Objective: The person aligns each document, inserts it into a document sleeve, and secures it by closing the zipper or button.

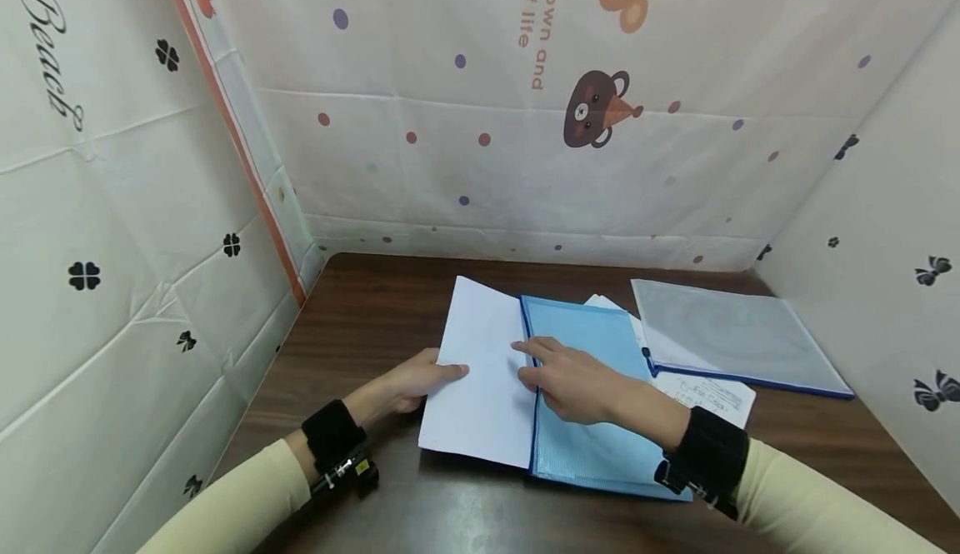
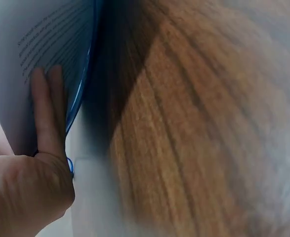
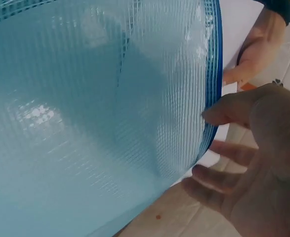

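Observation:
A white sheet of paper (image 1: 480, 379) sticks out of the left, open side of a light-blue mesh zip pouch (image 1: 592, 421) lying on the dark wooden table (image 1: 375, 312). My left hand (image 1: 444, 372) pinches the sheet's left edge, thumb on top. In the left wrist view its fingers (image 2: 48, 108) lie under the printed paper (image 2: 16, 54). My right hand (image 1: 536, 362) rests flat on the pouch, index finger at its blue-trimmed opening. In the right wrist view the mesh pouch (image 3: 110, 113) fills the frame and the spread fingers (image 3: 224, 114) touch its edge.
A grey translucent pouch (image 1: 735, 337) with a blue edge lies at the back right, over printed sheets (image 1: 705, 394). Patterned fabric walls (image 1: 525, 121) close in the table on the left, back and right. Bare wood shows at the front (image 1: 450, 512).

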